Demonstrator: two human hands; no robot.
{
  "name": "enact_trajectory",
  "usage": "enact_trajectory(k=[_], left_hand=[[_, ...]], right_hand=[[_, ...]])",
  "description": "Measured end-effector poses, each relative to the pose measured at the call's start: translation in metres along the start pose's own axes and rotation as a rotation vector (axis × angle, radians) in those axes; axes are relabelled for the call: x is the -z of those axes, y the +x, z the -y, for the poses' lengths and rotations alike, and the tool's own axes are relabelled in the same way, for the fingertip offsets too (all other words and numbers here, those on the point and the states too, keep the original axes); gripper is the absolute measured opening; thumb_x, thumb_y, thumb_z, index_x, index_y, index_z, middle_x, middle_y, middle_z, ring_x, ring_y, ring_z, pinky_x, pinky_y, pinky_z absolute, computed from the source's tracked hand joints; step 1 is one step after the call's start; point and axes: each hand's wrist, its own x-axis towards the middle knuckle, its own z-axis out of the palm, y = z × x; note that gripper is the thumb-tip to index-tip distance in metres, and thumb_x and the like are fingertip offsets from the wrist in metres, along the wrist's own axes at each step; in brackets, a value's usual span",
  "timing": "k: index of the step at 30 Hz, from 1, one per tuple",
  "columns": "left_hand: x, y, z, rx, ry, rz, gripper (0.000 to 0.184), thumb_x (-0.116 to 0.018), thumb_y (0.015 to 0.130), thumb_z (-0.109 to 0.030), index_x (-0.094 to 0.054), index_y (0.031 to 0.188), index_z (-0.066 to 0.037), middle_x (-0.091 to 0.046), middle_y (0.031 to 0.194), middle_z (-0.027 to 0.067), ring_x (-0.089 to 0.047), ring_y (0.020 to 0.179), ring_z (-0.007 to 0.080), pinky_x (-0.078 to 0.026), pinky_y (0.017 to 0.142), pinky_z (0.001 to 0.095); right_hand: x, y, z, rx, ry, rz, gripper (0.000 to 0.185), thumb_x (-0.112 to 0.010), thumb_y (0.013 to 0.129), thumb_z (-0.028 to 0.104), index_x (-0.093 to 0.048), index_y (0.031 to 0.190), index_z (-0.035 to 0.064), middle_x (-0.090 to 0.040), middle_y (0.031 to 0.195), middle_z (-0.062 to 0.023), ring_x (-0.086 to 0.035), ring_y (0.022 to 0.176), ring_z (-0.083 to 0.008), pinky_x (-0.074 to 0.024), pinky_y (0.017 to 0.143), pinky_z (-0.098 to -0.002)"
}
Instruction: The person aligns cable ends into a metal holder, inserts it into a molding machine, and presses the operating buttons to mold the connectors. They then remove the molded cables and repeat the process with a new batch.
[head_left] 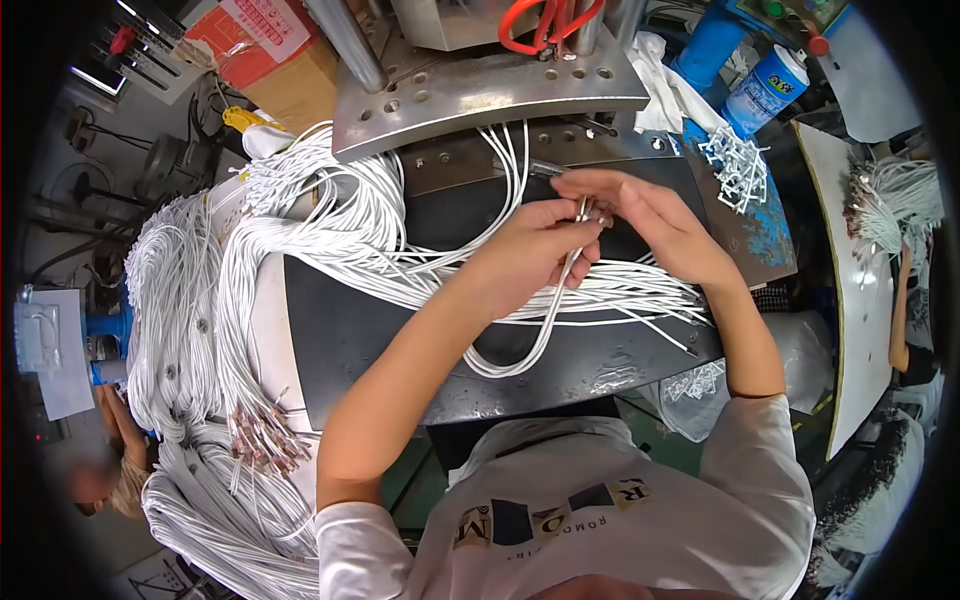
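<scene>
My left hand (525, 255) is closed on a few white cables (548, 325) whose ends rise between both hands. The cables loop down below it over the black work surface (380, 365). Close by on the right, my right hand (655, 215) is curved around the cable ends, its fingertips near them; whether it grips them is hidden. Under both hands a spread bundle of white cables (620, 290) lies across the black surface, dark tips at its right end.
A metal press (490, 100) with red-handled scissors (548, 40) stands ahead. Thick heaps of white cables (175, 290) fill the left side. A blue spray can (765, 90) and small white pieces (735, 170) are at the right. Other people's arms show at both edges.
</scene>
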Motion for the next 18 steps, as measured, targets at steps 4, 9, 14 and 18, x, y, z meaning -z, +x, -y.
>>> enact_trajectory(k=[4,9,14,18], left_hand=[[0.0,-0.005,-0.005,-0.047,0.329,0.005,0.025,-0.057,0.109,-0.02,-0.065,0.12,0.001,-0.06,0.08,0.0016,-0.055,0.063,0.0093,-0.043,0.055,0.0252],[0.0,-0.003,-0.003,-0.027,0.382,-0.028,0.027,-0.058,0.11,-0.023,-0.065,0.117,0.002,-0.059,0.078,0.0011,-0.056,0.061,0.0083,-0.043,0.054,0.0242],[-0.001,-0.004,-0.001,-0.038,0.384,-0.058,0.028,-0.061,0.107,-0.026,-0.067,0.112,0.001,-0.059,0.078,0.001,-0.054,0.055,0.0072,-0.04,0.048,0.0231],[-0.001,-0.001,0.0,-0.038,0.364,-0.065,0.026,-0.065,0.105,-0.027,-0.067,0.107,-0.001,-0.059,0.078,0.0007,-0.055,0.054,0.0072,-0.04,0.046,0.023]], right_hand=[[0.012,0.006,0.0,0.116,-0.774,-0.357,0.028,-0.061,0.106,0.023,-0.065,0.121,0.0005,-0.068,0.115,-0.0154,-0.065,0.111,-0.0321,-0.049,0.097,-0.0413],[0.016,0.003,-0.01,0.089,-1.121,-0.279,0.028,-0.077,0.092,0.022,-0.058,0.098,0.0015,-0.066,0.101,-0.0167,-0.062,0.095,-0.0403,-0.0462,0.08,-0.0484],[0.018,-0.011,0.014,-0.126,-1.013,-0.242,0.03,-0.076,0.095,0.024,-0.064,0.101,-0.0026,-0.071,0.094,-0.0227,-0.066,0.083,-0.0434,-0.0482,0.073,-0.0488],[0.023,-0.014,0.011,-0.224,-0.74,-0.212,0.03,-0.073,0.099,0.024,-0.069,0.11,-0.0049,-0.069,0.087,-0.0192,-0.065,0.071,-0.0266,-0.0482,0.064,-0.0402]])
